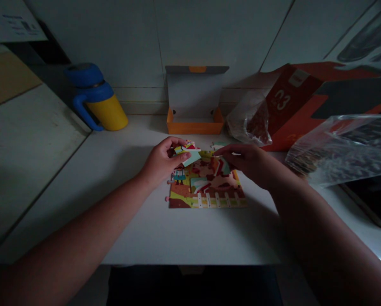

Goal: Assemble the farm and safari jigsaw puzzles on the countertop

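A partly joined colourful jigsaw puzzle [209, 191] lies flat on the white table [139, 204] in front of me. My left hand [161, 161] is closed in a pinch on a pale green puzzle piece [190, 155], held tilted just above the puzzle's upper left part. My right hand [251, 163] hovers over the puzzle's upper right corner with its fingers pinched together; what they hold, if anything, is too small to make out. A few loose pieces [219, 145] lie beyond the puzzle.
An open orange box [195, 123] with a raised grey lid stands at the back. A blue and yellow jug [98, 100] is at the back left. Clear plastic bags [251, 121] and a red carton [292, 102] crowd the right side.
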